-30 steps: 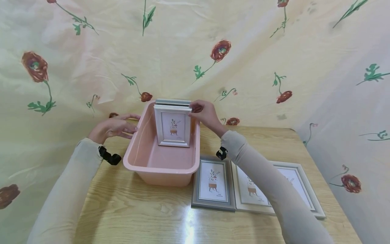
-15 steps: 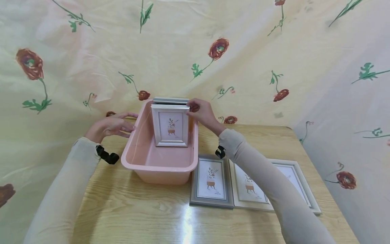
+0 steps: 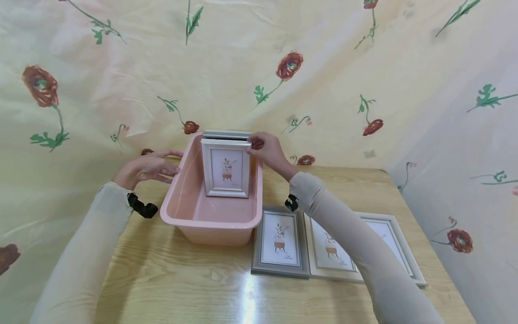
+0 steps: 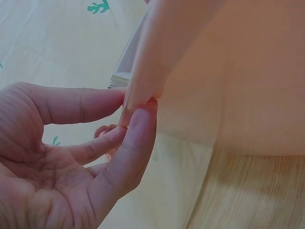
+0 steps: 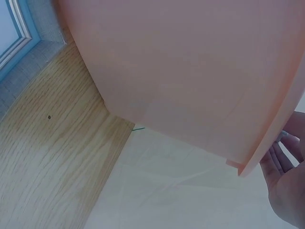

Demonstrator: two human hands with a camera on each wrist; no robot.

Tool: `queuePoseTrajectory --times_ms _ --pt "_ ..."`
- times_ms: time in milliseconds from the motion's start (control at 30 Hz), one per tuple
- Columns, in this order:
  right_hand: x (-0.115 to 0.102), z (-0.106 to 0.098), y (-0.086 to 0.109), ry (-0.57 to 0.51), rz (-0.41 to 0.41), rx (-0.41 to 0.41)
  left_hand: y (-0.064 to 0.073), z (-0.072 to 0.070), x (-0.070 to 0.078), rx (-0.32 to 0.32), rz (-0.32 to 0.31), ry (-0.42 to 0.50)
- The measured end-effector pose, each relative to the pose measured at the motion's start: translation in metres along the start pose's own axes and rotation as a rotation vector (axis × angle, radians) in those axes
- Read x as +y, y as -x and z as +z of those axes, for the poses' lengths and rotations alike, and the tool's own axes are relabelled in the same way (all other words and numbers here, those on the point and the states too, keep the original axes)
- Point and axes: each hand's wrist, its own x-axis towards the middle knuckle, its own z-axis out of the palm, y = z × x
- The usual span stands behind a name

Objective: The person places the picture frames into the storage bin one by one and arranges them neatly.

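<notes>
A pink plastic tub (image 3: 218,235) stands on the table. Inside it, toward the back, a silver picture frame (image 3: 227,168) with a plant print stands nearly upright, facing me. Behind that, the top edge of another picture frame (image 3: 226,134) shows above the rim. My right hand (image 3: 270,152) pinches the front frame's upper right corner between thumb and fingers. In the right wrist view the right hand (image 5: 286,179) is partly hidden by the tub's rim. On the other side my left hand (image 3: 149,168) pinches the tub's left rim, thumb and fingers meeting it in the left wrist view.
Right of the tub, a grey picture frame (image 3: 280,240) lies flat, close to the tub's wall. Beside it lie a cream frame (image 3: 332,245) and a larger pale frame (image 3: 404,247), both partly covered by my right sleeve. A flowered cloth (image 3: 226,81) hangs behind the table.
The lower edge of the front picture frame has slid slightly toward me in the tub. Both hands keep their places, and the view has shifted a little.
</notes>
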Motion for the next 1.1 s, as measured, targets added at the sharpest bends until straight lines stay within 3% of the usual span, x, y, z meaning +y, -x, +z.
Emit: queuePoseTrajectory --times_ms 400,733,1100 --pt "0.0021 -0.0009 0.0021 -0.017 0.006 -0.002 -0.0003 0.0020 -0.0028 0.011 -0.010 0.022" --pt "0.0042 -0.0011 -0.0003 -0.047 -0.035 0.027 -0.0009 -0.0003 0.0010 0.007 0.002 0.016" --pt "0.0017 -0.0038 0.0007 -0.059 -0.005 -0.001 -0.0014 0.0009 -0.0010 0.013 -0.001 0.018"
